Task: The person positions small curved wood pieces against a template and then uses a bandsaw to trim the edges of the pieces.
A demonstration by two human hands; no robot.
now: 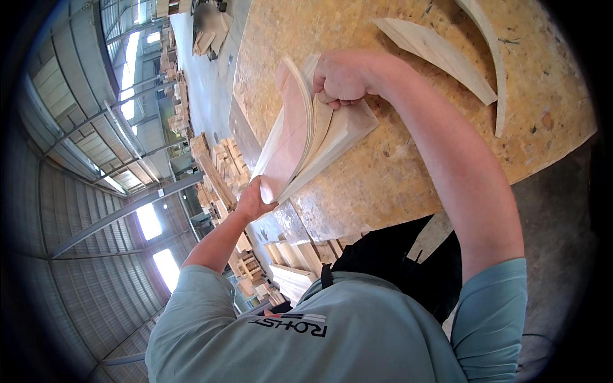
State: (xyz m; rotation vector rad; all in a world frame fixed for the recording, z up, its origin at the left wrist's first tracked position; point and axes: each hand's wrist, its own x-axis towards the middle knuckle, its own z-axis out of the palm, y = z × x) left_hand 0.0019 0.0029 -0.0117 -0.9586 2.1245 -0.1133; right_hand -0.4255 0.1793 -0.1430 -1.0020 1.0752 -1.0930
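A pale wooden board [359, 121] lies on the worktable. On it rests a pinkish curved flat piece [285, 142] that looks like a template, with a thick layered-looking edge. My left hand [254, 200] grips the near, narrow end of this curved piece, thumb along its edge. At the far end, beside the curved edge, my right hand [345, 78] is closed with its knuckles up and fingers curled down at the board. What those fingers pinch, if anything, is hidden beneath them.
Two cut curved wood pieces, a broad one [440, 54] and a thin arc [495, 64], lie at the far right of the stained worktable [408, 172]. Stacked timber [230, 159] stands on the floor to the left. Another person [207, 25] is in the far background.
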